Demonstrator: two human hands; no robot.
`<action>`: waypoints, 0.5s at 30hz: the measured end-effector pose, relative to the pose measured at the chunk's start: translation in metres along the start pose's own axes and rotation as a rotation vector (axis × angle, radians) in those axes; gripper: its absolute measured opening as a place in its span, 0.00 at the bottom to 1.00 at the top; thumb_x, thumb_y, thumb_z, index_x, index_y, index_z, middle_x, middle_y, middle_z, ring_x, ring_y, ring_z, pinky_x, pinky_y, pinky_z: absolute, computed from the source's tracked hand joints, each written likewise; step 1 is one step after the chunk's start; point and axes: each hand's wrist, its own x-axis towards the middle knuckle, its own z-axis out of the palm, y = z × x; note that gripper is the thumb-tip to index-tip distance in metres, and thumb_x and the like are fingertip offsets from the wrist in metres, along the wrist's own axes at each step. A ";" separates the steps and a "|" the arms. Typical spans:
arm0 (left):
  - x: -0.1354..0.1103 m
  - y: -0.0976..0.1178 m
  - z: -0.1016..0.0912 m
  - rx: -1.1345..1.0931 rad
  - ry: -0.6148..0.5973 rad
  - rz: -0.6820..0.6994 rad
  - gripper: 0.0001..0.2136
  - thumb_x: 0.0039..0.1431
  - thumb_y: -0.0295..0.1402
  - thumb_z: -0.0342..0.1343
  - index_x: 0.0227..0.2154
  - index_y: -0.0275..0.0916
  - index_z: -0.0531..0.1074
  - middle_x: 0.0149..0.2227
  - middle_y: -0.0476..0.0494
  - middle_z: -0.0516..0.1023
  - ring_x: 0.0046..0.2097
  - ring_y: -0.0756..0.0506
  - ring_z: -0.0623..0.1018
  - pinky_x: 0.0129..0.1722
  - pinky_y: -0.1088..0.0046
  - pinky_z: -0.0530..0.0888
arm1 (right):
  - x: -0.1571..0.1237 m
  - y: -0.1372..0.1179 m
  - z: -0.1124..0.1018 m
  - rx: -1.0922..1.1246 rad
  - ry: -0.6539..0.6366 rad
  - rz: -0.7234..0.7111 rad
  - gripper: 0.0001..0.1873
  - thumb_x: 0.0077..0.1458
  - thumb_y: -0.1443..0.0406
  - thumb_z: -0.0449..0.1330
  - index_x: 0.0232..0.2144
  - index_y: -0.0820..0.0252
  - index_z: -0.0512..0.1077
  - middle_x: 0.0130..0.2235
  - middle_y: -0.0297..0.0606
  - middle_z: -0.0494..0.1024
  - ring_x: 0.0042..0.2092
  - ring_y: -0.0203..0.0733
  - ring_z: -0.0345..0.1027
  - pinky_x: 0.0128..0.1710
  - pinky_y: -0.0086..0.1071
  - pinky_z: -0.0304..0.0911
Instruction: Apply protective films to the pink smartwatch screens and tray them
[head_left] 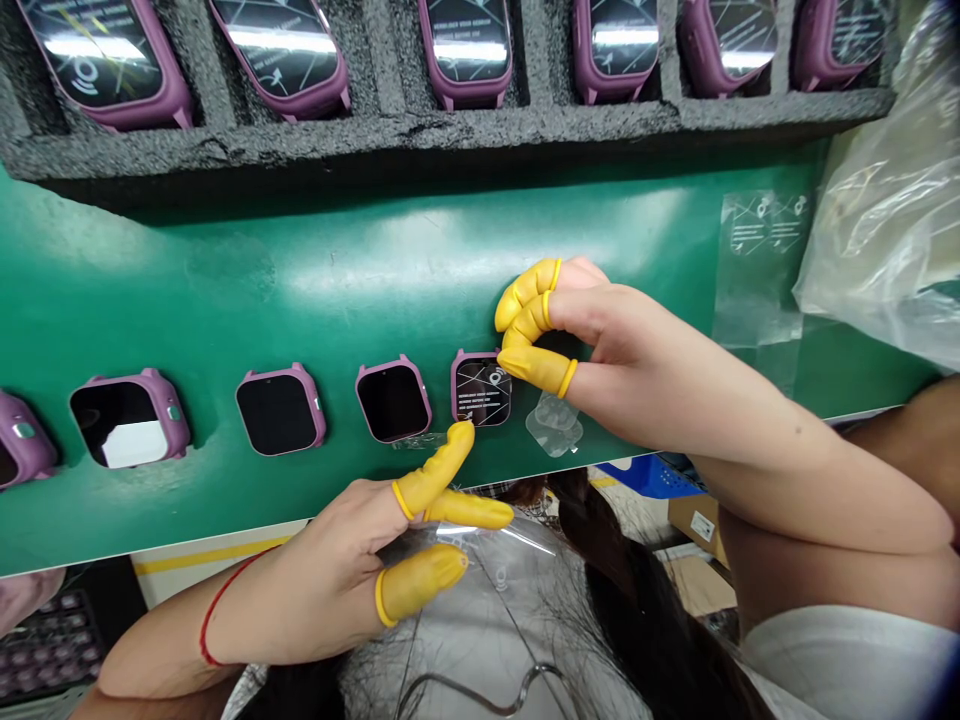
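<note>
A purple smartwatch case lies on the green table, its screen covered by a printed clear film. My right hand, with yellow finger cots, has thumb and forefinger pinched together at the film's upper right corner. My left hand, also in yellow cots, touches the lower edge of this watch with its forefinger. Between its thumb and middle finger hangs a clear plastic film sheet, partly hidden by the fingers. Beside the watch on the right lie peeled clear film pieces.
More purple watches, such as one with a bare dark screen, lie in a row leftward. A grey foam tray along the back holds several film-covered watches. At right are a printed film sheet and a clear plastic bag.
</note>
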 end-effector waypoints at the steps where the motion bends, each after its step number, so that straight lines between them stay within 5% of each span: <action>1: 0.000 0.000 0.000 -0.003 -0.001 -0.006 0.24 0.68 0.32 0.52 0.65 0.47 0.60 0.51 0.47 0.81 0.46 0.44 0.82 0.46 0.69 0.79 | 0.000 0.000 0.000 -0.001 0.001 -0.001 0.09 0.61 0.68 0.58 0.27 0.59 0.67 0.38 0.37 0.73 0.44 0.42 0.64 0.53 0.43 0.60; 7: -0.002 -0.005 0.000 0.025 -0.025 0.007 0.30 0.68 0.31 0.51 0.69 0.52 0.48 0.53 0.47 0.80 0.47 0.44 0.82 0.47 0.71 0.78 | 0.001 -0.001 0.000 0.007 0.006 0.003 0.10 0.60 0.69 0.58 0.26 0.58 0.67 0.37 0.36 0.73 0.44 0.42 0.65 0.53 0.44 0.61; 15: 0.003 0.001 0.002 0.010 0.004 0.060 0.31 0.69 0.32 0.52 0.69 0.59 0.46 0.53 0.51 0.80 0.49 0.46 0.81 0.47 0.73 0.78 | 0.002 0.000 -0.001 0.075 0.034 0.005 0.09 0.58 0.68 0.59 0.25 0.58 0.68 0.35 0.38 0.74 0.43 0.43 0.66 0.51 0.43 0.63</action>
